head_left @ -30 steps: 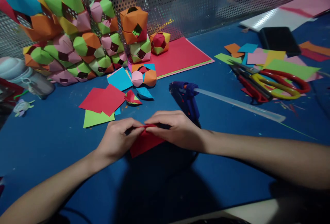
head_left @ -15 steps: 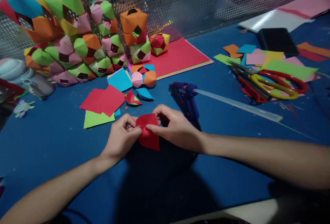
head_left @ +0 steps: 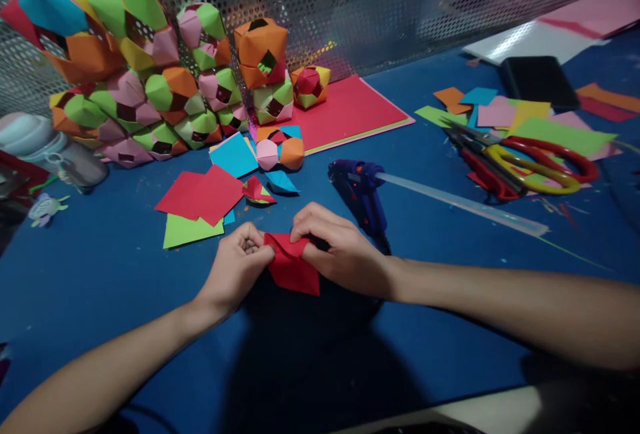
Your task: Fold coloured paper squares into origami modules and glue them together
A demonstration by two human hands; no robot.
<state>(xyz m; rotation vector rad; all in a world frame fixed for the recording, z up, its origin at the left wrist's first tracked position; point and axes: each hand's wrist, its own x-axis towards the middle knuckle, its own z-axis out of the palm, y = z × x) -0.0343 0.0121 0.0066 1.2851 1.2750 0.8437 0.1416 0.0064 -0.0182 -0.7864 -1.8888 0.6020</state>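
Between my two hands is a red square of paper, its top edge bent over toward me. My left hand pinches its left corner with thumb and fingers. At the right side, my right hand grips the folded edge, fingers on top and thumb in front. Just beyond lie a small folded red-and-green piece and a folded blue piece. Loose red paper squares overlap a green square to the left. A blue glue gun with a long clear glue stick rests past my right hand.
Colourful folded-paper balls are stacked along the perforated metal panel. Red paper sheets lie beside them. On the right are scissors, paper scraps and a black flat object. A grey container stands far left.
The red paper's upper part has been folded down toward me. My right fingers have moved from behind the sheet onto its folded edge; my left hand stays nearly in place.
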